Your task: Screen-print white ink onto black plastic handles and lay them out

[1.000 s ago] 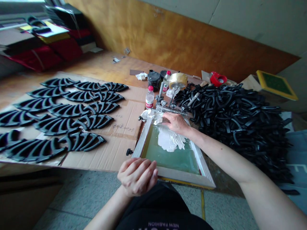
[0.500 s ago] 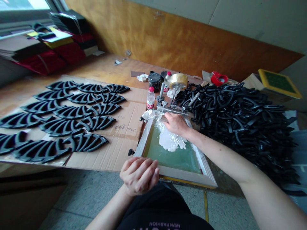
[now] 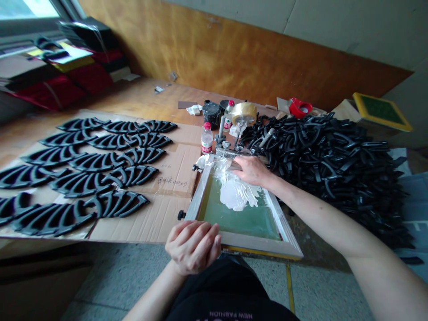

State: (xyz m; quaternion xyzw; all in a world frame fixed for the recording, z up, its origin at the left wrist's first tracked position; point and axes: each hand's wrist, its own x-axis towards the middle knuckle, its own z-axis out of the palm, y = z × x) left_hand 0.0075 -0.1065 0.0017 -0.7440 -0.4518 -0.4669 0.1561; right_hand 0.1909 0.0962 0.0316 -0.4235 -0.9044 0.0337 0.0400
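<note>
A screen-printing frame (image 3: pixel 254 239) with a green mesh lies before me. White ink (image 3: pixel 236 196) is spread in a streaked patch over the mesh's far half. My right hand (image 3: pixel 253 171) reaches to the far end and is closed on a white-smeared squeegee (image 3: pixel 224 164), mostly hidden by the fingers and ink. My left hand (image 3: pixel 194 246) is a fist around the frame's near left corner, which it covers. Two red-capped bottles, one nearer (image 3: pixel 207 138) and one behind (image 3: pixel 228 117), stand beyond the frame by a metal clamp (image 3: pixel 222 140).
Black curved plastic pieces (image 3: pixel 87 171) lie in rows on cardboard (image 3: pixel 133 225) at left. A large heap of black parts (image 3: pixel 327 169) fills the right. Behind are a dark tub (image 3: pixel 211 115), a tape roll (image 3: pixel 244 113), a red tape dispenser (image 3: pixel 300 108) and a yellow-framed screen (image 3: pixel 382 110).
My right hand has shifted slightly right at the far end of the mesh. The left fist stays at the near corner. The whole view has moved a little.
</note>
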